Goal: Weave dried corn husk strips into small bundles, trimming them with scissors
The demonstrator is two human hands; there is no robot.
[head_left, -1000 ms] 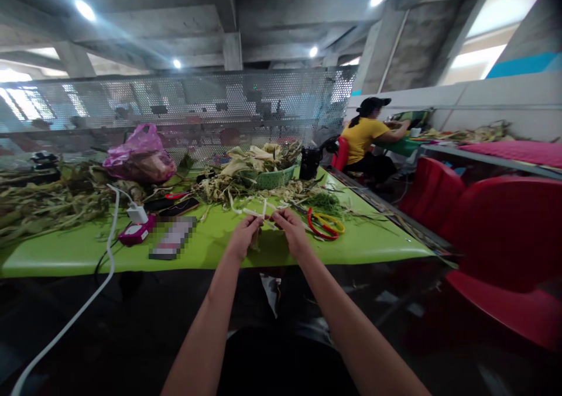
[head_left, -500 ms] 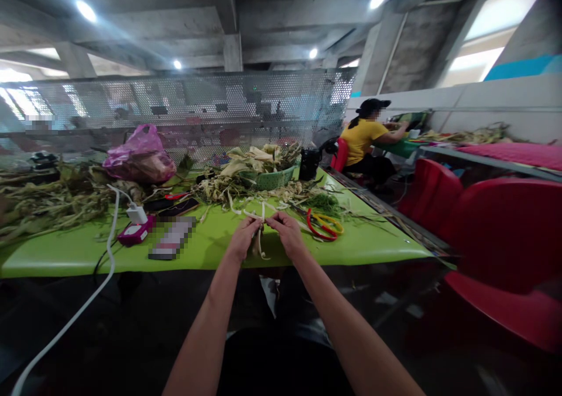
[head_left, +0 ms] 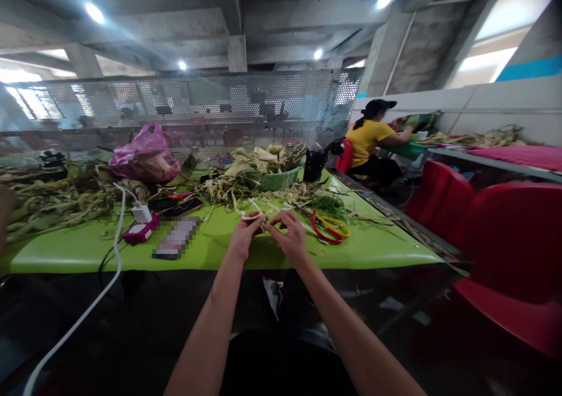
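Observation:
Above the near edge of the green table, my left hand is closed in a pinch on pale dried husk strips, whose ends stick out past the fingertips. My right hand meets it from the right, thumb and forefinger pinched at the same strips and its other fingers curled. How the strips cross between the fingertips is too small to make out. Just right of my right hand lie scissors with red and yellow handles. Beyond both hands stands a green basket heaped with dried husks.
Left on the green table are a phone, a purple socket block with a white cable, a pink plastic bag and heaped dry husks. A black cup stands behind. Red chairs and a seated person are at right.
My right hand has turned, its fingers now more curled and raised. The strip end that hung below my hands no longer shows there. The view has shifted slightly, so the scene sits further right.

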